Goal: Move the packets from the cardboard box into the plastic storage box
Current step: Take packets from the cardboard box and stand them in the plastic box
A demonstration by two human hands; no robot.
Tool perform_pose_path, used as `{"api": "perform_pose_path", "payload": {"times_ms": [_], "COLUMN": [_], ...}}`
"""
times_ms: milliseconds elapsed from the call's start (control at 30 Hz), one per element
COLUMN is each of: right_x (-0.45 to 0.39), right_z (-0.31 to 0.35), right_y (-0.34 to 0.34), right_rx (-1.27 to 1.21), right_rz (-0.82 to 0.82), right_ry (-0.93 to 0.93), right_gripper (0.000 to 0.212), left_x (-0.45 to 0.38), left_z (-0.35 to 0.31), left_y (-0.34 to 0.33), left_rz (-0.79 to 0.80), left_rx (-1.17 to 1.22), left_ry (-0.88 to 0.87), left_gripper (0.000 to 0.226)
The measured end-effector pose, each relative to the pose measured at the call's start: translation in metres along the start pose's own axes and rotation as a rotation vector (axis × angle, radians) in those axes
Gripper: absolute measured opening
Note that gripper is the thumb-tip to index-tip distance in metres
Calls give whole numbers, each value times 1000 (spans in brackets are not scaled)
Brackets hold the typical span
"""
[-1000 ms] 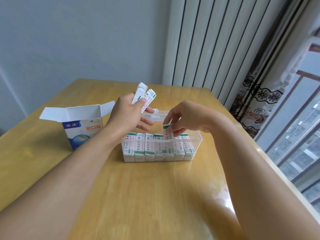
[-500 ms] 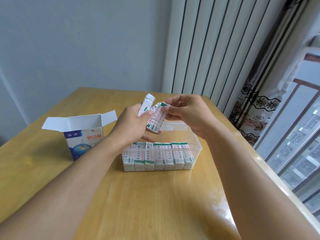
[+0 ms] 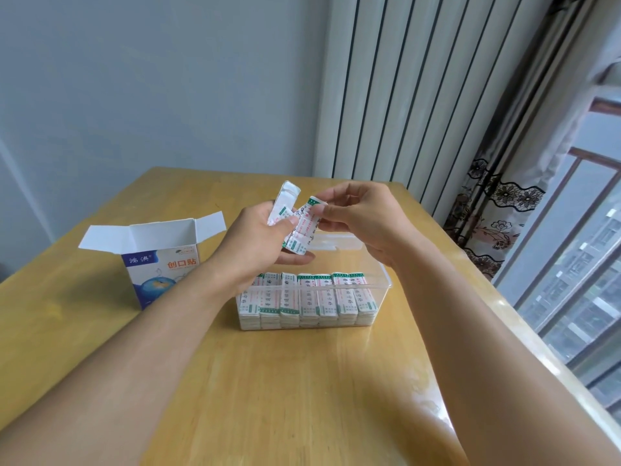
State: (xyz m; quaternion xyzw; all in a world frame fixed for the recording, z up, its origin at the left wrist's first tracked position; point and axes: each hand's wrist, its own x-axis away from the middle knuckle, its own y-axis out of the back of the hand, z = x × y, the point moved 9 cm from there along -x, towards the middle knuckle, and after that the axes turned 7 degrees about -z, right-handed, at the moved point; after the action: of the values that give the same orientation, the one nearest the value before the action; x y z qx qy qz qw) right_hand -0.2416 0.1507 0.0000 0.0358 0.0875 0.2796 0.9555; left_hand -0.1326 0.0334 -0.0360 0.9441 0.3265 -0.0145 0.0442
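White packets sit between our hands above the plastic storage box: left hand grips them, right hand pinches one.

The left hand hides part of the packets it holds.

Wooden table bears cardboard box, plastic storage box.
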Motion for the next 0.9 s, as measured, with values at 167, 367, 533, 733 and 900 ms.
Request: {"api": "perform_pose_path", "payload": {"times_ms": [167, 367, 533, 733, 900], "right_x": [1, 0, -4, -3, 4], "right_z": [0, -4, 0, -5, -20], "right_y": [1, 3, 10, 14, -4], "right_rx": [-23, -21, 55, 503, 660], "right_rz": [-13, -9, 16, 114, 231], "right_ry": [-19, -50, -2, 66, 5], "right_gripper": [17, 17, 12, 10, 13], "left_x": [0, 2, 0, -2, -3], "left_z": [0, 3, -2, -14, -11], "left_y": [-1, -5, 6, 20, 20], "left_rz": [4, 44, -72, -221, -215], "left_rx": [10, 92, -33, -95, -82], "left_ry": [8, 75, -18, -153, -144], "left_gripper": [24, 24, 21, 13, 18]}}
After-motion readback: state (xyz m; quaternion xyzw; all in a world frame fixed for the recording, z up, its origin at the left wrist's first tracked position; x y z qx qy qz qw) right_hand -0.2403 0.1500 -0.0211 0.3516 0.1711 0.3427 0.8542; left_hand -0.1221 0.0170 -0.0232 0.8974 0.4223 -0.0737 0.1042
